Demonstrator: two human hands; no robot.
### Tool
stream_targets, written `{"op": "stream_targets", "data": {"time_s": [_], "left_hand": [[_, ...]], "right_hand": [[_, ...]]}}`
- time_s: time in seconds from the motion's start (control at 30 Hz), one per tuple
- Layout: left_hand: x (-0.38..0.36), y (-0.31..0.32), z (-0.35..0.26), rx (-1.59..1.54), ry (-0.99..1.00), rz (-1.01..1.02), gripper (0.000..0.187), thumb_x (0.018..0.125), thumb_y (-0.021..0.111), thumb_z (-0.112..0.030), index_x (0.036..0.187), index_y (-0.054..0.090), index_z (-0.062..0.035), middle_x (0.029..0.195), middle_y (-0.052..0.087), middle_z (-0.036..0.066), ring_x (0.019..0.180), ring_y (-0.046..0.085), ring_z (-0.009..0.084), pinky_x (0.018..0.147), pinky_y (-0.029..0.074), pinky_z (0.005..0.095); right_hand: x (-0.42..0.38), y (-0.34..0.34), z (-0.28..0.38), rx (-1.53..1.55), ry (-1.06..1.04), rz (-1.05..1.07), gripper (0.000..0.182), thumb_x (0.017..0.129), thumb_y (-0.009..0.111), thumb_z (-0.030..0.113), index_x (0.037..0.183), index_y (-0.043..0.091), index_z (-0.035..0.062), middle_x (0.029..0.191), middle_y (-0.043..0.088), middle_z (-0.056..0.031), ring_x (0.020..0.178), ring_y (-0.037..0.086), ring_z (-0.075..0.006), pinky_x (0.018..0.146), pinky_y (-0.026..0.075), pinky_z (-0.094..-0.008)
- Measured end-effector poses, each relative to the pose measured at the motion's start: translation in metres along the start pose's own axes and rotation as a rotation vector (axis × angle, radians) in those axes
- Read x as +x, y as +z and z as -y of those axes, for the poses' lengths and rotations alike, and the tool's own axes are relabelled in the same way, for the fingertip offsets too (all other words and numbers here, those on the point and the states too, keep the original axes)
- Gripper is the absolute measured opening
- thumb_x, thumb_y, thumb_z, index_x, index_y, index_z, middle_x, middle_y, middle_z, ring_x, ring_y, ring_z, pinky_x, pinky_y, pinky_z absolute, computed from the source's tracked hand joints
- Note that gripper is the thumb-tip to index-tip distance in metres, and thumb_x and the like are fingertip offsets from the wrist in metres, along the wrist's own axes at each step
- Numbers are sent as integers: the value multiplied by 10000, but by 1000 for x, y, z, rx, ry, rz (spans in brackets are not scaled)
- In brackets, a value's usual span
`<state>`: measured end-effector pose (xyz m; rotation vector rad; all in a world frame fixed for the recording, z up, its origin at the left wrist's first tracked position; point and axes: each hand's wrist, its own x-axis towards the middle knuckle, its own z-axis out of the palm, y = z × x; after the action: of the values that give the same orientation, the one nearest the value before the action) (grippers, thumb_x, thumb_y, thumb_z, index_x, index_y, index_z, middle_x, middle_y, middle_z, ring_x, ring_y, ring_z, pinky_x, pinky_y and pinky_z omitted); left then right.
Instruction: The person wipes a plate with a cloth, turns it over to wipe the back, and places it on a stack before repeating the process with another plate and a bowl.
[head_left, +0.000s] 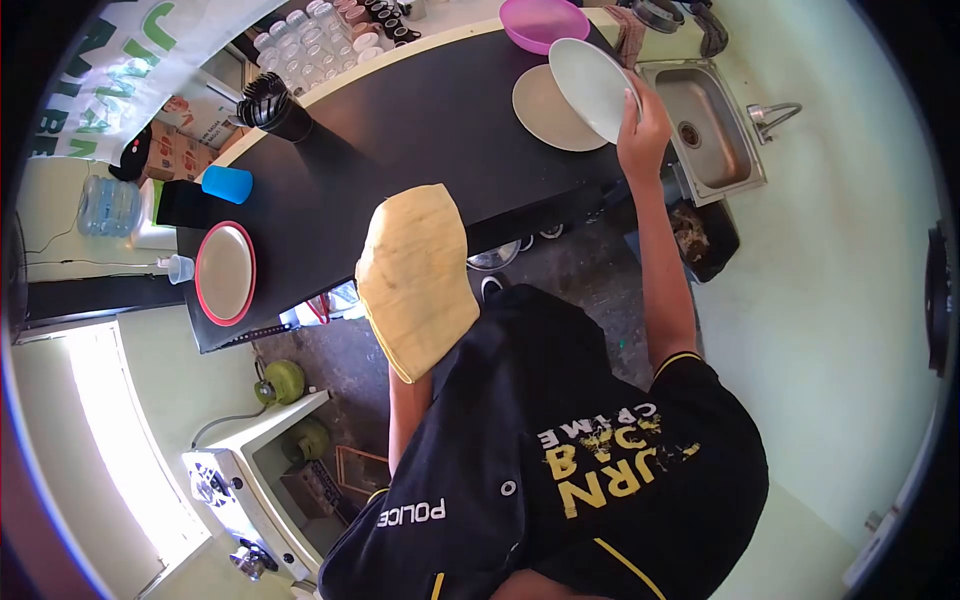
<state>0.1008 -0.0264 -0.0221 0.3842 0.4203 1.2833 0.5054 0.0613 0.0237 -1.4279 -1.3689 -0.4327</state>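
Observation:
A white plate (592, 88) is tilted up in my right hand (645, 132), the thumb on its face near the right rim. Under and beside it, another pale plate (553, 115) lies on the dark counter. A folded yellow cloth (418, 275) covers my left hand, whose fingers are hidden; only my left forearm (408, 412) shows below it. The cloth is raised near the counter's front edge, apart from both plates.
Behind the plates sits a pink basin (543, 22). A steel sink (712, 130) with a faucet is at right. The dark counter (400, 120) also bears a black utensil holder (285, 115), a blue cup (228, 184) and a red-rimmed plate (226, 274). A stove (235, 510) stands lower left.

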Motion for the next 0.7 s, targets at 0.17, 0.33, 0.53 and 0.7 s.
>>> {"op": "stream_targets", "data": {"time_s": [0.17, 0.33, 0.53, 0.7], "left_hand": [[-3, 4, 1, -43, 4, -17, 622, 1086, 573, -383, 1605, 439, -68, 1577, 542, 141, 1370, 601, 306, 1108, 539, 482], [-1, -18, 9, 21, 34, -6, 632, 1087, 568, -403, 1609, 436, -72, 1582, 539, 137, 1379, 593, 311, 1111, 535, 483], [6, -9, 16, 18, 43, -14, 580, 1102, 549, -395, 1583, 456, -84, 1503, 587, 120, 1297, 635, 284, 1060, 563, 463], [18, -9, 27, 24, 55, -30, 537, 1114, 535, -383, 1563, 468, -95, 1436, 624, 105, 1232, 665, 262, 1021, 583, 446]], "right_hand": [[-1, 3, 0, 14, -1, 9, 257, 1062, 588, 102, 1266, 724, 25, 1025, 733, -161, 943, 707, -340, 838, 544, -438], [0, 2, 3, 8, 0, 17, 257, 1060, 590, 103, 1261, 721, 11, 1061, 741, -170, 961, 712, -348, 851, 546, -439], [-7, 1, 13, 126, 478, -160, 341, 1102, 571, 214, 1278, 680, -57, 1149, 740, -205, 1050, 719, -299, 907, 547, -409], [-25, 5, 40, 612, 929, -257, 432, 1118, 566, 276, 1358, 611, -80, 1265, 708, -156, 1112, 690, -230, 933, 537, -368]]}}
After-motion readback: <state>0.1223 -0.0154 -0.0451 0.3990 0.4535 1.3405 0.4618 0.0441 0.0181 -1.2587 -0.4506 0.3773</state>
